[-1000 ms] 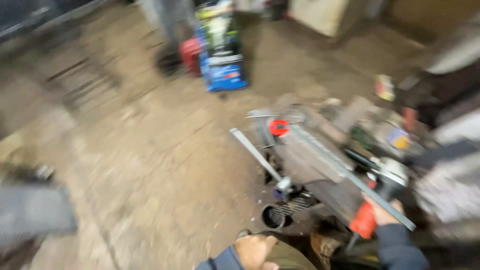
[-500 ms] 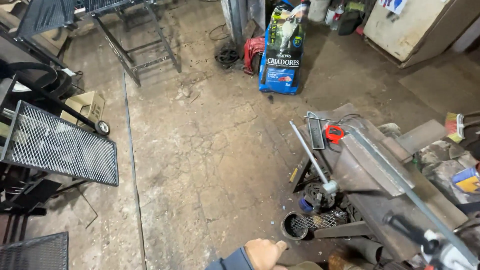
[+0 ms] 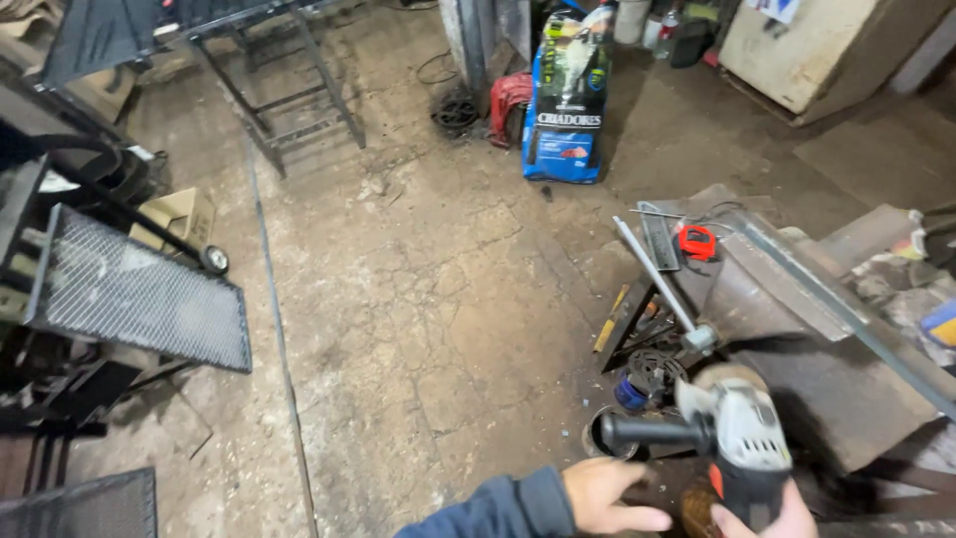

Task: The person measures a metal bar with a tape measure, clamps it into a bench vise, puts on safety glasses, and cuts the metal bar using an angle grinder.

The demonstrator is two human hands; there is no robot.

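Note:
My right hand (image 3: 765, 518) sits at the bottom edge, gripping the body of a grey and black angle grinder (image 3: 739, 430). The grinder is held up in front of a rusty metal workbench (image 3: 797, 329), with its black side handle pointing left. My left hand (image 3: 603, 493), in a blue sleeve, is just below that handle. Its fingers are spread and it holds nothing.
On the bench lie a red tape measure (image 3: 696, 241) and a long metal bar (image 3: 657, 279). A blue sack (image 3: 565, 100) stands on the concrete floor at the back. A mesh rack (image 3: 139, 289) and a cardboard box (image 3: 174, 214) are on the left. A cream cabinet (image 3: 817, 50) is far right.
The angle grinder has come up into view in my right hand. My left hand has moved right, toward its side handle. The view has steadied and shifted slightly.

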